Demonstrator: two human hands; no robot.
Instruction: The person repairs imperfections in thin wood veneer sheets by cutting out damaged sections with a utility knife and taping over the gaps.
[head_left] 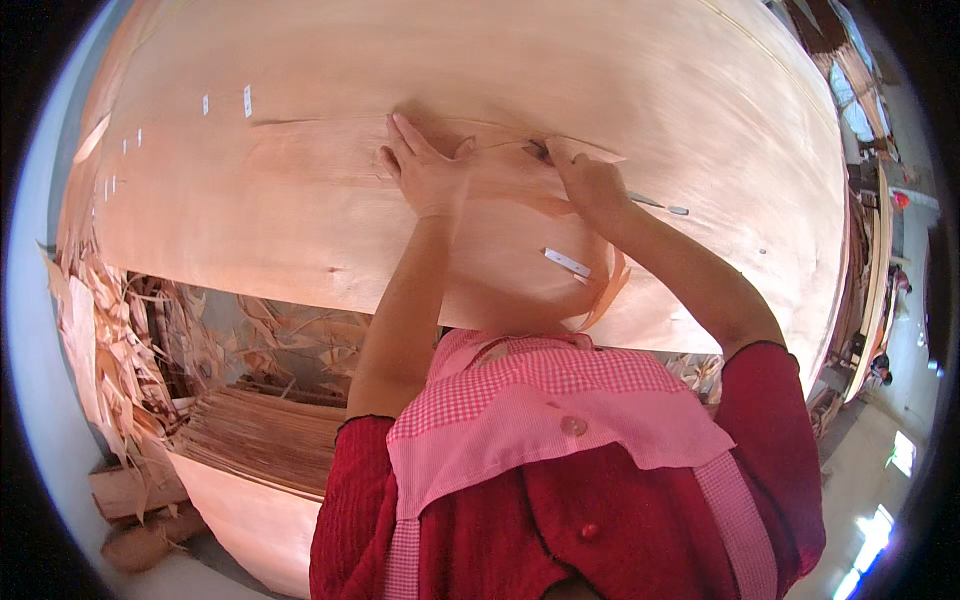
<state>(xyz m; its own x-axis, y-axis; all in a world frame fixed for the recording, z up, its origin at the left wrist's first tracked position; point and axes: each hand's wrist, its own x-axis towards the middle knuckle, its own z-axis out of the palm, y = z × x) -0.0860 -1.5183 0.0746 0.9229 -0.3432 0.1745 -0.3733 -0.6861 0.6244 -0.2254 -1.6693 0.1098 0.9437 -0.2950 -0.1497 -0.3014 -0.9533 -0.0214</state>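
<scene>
Across open veneer (320, 180), well inside its edges, left fingers (411, 138) spread.

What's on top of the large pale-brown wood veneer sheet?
On the sheet: the spread left hand, the right hand, small white rectangular strips and a slim grey tool. The surface directly beneath the hands is covered, so it cannot be seen.

Pale grey floor (862, 445) at right, bright white light patches (872, 548) lower right. Bluish surface (42, 180) far left, wall or floor unclear. Wood scraps (98, 350) heaped left.
</scene>
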